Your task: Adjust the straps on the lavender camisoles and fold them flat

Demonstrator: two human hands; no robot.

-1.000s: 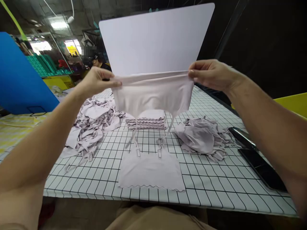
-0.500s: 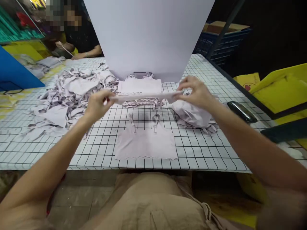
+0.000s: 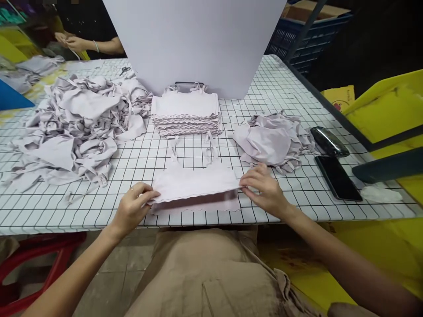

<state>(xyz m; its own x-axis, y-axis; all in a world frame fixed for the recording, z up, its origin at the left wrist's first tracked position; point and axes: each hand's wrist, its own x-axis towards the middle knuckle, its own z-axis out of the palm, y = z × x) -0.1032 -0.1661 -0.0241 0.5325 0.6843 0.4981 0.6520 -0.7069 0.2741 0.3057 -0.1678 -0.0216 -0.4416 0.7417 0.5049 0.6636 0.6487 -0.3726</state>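
Observation:
A pale lilac strappy top (image 3: 194, 182) is stretched between my two hands near the table's front edge. My left hand (image 3: 134, 204) pinches its lower left corner, and at the lower right corner my right hand (image 3: 264, 189) does the same. Its wavy hem is raised slightly, with another pale layer (image 3: 211, 204) lying flat below. The straps reach away from me over the table. Beyond them stands a neat stack of folded tops (image 3: 187, 119).
A loose heap of lilac garments (image 3: 89, 119) covers the left side; a smaller pile (image 3: 267, 141) lies right. Further right are a dark glossy case (image 3: 329, 141), a phone (image 3: 339, 178) and crumpled white material (image 3: 381, 193). A tall pale board (image 3: 198, 48) rises behind the stack. A co-worker's hands (image 3: 74, 43) show at upper left.
Both hands have come down and towards me, bringing the stretched top from mid-air to just over the layer on the table. The view has tilted downward.

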